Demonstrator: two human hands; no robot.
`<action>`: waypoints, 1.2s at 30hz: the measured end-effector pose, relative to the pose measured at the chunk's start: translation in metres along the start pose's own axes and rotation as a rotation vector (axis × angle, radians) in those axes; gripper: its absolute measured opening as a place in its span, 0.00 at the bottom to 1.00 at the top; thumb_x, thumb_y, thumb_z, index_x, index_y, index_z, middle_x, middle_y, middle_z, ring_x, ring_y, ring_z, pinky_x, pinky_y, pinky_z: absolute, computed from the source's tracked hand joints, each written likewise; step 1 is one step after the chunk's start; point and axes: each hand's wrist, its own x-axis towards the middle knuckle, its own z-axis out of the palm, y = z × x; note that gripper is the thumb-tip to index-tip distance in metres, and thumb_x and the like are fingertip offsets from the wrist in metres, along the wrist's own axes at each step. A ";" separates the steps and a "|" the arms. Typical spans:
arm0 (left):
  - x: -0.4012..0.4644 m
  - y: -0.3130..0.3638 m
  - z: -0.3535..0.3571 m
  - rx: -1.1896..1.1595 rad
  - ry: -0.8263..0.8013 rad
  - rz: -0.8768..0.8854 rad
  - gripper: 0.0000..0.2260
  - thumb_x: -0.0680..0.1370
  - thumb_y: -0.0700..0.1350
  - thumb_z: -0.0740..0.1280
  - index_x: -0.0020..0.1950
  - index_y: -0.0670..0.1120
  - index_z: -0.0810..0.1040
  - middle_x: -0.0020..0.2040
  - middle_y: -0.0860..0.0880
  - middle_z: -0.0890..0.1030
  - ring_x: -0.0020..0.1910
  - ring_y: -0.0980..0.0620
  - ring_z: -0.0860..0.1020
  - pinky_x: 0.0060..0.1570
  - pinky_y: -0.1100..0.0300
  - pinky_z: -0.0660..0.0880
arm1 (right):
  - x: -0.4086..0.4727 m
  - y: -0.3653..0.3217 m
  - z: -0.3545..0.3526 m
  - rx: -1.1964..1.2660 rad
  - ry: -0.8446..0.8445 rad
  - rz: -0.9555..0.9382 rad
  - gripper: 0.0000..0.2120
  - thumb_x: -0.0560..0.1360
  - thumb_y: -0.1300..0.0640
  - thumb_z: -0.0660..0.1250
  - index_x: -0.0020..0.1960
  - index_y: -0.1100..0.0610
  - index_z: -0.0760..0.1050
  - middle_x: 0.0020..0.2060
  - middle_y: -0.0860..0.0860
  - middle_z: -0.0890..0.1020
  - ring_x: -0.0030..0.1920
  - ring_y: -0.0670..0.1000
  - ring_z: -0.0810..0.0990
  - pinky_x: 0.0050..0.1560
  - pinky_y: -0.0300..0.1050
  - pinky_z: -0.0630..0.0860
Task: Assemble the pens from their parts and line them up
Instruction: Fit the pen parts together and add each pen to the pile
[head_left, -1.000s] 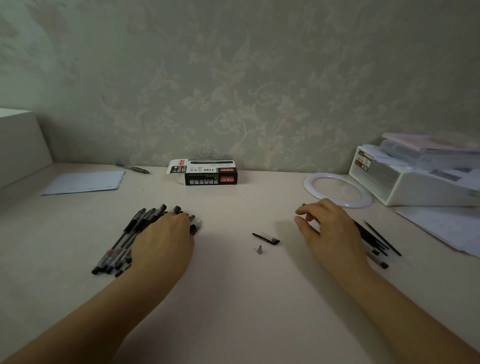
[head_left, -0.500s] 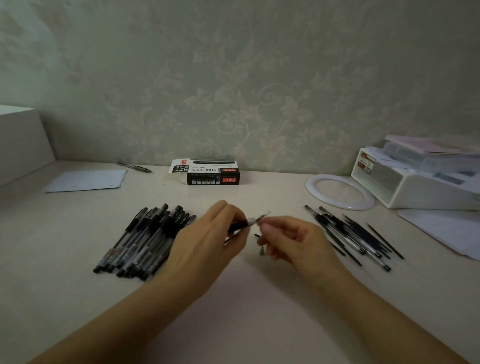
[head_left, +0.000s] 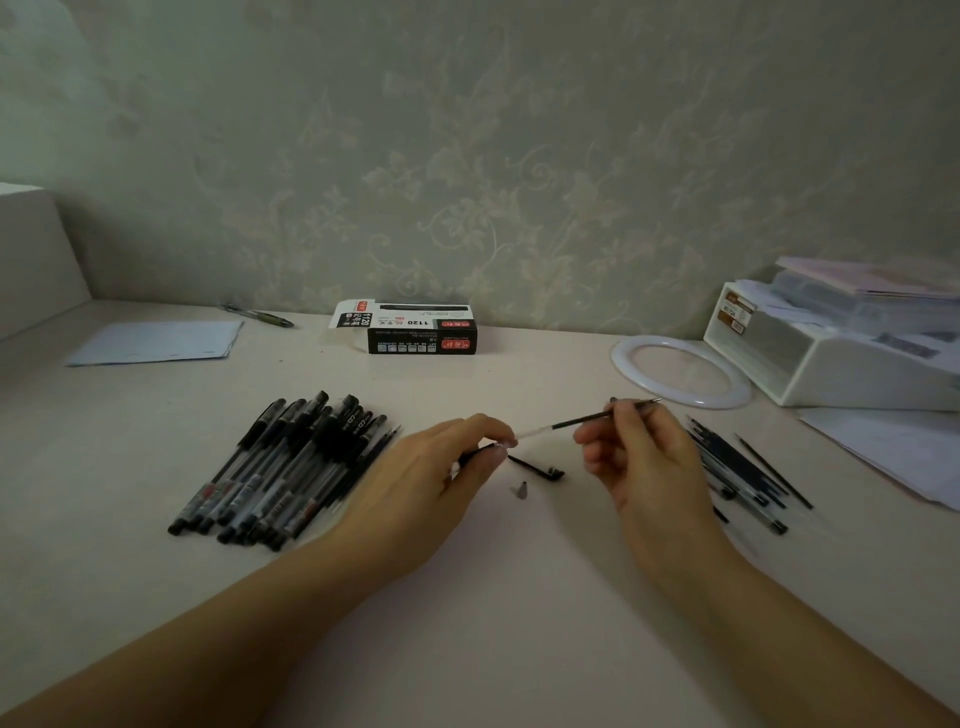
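Pinching a thin refill (head_left: 566, 425), half clear and half black, my right hand (head_left: 641, 467) lifts it above the table (head_left: 519, 623); my left hand (head_left: 441, 488) grips the pen barrel (head_left: 475, 453), its dark end showing.

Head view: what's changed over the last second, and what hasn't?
The left hand left the pen pile and now holds a pen barrel; the right hand left the loose parts and pinches a refill, drawn out toward the right. The cap, tip cone and box stayed put.
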 end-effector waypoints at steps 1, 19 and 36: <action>0.000 0.000 0.000 -0.008 -0.008 0.001 0.08 0.81 0.53 0.58 0.55 0.58 0.76 0.38 0.66 0.74 0.36 0.63 0.73 0.34 0.71 0.65 | 0.000 0.000 0.000 0.056 -0.003 0.020 0.10 0.83 0.57 0.58 0.48 0.60 0.74 0.35 0.53 0.84 0.33 0.45 0.79 0.36 0.37 0.77; 0.000 -0.001 0.003 -0.076 -0.030 -0.015 0.07 0.80 0.55 0.59 0.55 0.60 0.75 0.36 0.61 0.75 0.30 0.58 0.72 0.30 0.70 0.63 | -0.004 0.002 0.002 -0.199 -0.181 -0.115 0.08 0.79 0.56 0.66 0.43 0.55 0.80 0.35 0.51 0.83 0.33 0.45 0.77 0.36 0.34 0.75; -0.001 0.003 0.000 -0.049 0.014 0.032 0.07 0.81 0.48 0.63 0.56 0.55 0.78 0.40 0.72 0.74 0.36 0.71 0.73 0.36 0.78 0.65 | -0.006 0.009 0.001 -0.813 -0.334 -0.348 0.02 0.73 0.57 0.73 0.43 0.51 0.83 0.36 0.45 0.82 0.37 0.43 0.77 0.40 0.30 0.70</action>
